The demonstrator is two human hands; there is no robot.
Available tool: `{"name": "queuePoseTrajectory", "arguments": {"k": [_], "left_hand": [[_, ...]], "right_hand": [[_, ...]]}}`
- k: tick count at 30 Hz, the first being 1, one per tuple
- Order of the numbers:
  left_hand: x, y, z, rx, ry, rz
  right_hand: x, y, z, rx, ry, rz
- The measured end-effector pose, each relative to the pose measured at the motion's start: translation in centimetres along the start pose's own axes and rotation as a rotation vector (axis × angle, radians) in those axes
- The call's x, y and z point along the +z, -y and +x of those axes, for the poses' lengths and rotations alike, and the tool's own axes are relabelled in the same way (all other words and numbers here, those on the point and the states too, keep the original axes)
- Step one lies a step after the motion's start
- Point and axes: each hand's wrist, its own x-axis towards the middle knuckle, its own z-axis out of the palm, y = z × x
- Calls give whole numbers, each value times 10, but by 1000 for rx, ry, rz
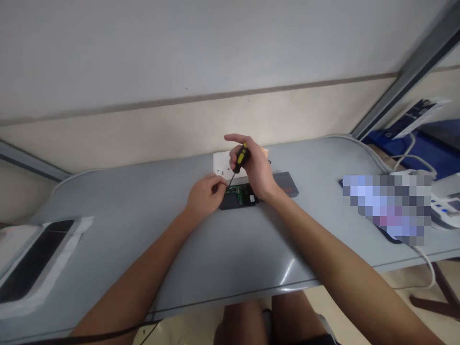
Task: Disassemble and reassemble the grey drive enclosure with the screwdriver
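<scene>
My right hand point(258, 170) is closed round a black and yellow screwdriver point(242, 158), its index finger stretched out to the left. The thin shaft slants down to the upper left part of an opened phone point(235, 200), whose green circuit board shows. My left hand point(204, 194) has thumb and fingers curled together at the phone's left end, close to the screwdriver tip; its fingertips partly hide that end. Behind the phone lies a white sheet point(218, 160) with several tiny dark pieces, likely screws. A flat grey panel point(286, 183) sits behind and right of the phone, partly covered by my right hand.
On the grey table point(143, 206), a black slab point(39, 258) lies on white material at the left. A pixelated device point(384, 208) lies at the right, beside a white power strip point(445, 208) and cables. A pale wall point(172, 127) stands behind the table.
</scene>
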Motion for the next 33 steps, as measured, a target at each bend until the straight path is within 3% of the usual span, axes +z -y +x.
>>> {"name": "queuePoseTrajectory", "arguments": {"k": [4,11,20,27,33], "left_hand": [[-1,-1,0,17,4,-4],[-2,-4,-1,-13,6,-19],[-1,-2,1,16,-4,6],[-1,-2,-2,6,-19,-15],[-1,-2,-2,3,-20,-10]], "right_hand": [[0,5,-3,-12,-2,-72],[3,1,-3,-13,-140,-66],[1,-1,-2,-47,-116,-108],[-2,-3,-1,47,-24,23],[-2,3,0,157,-41,170]]}}
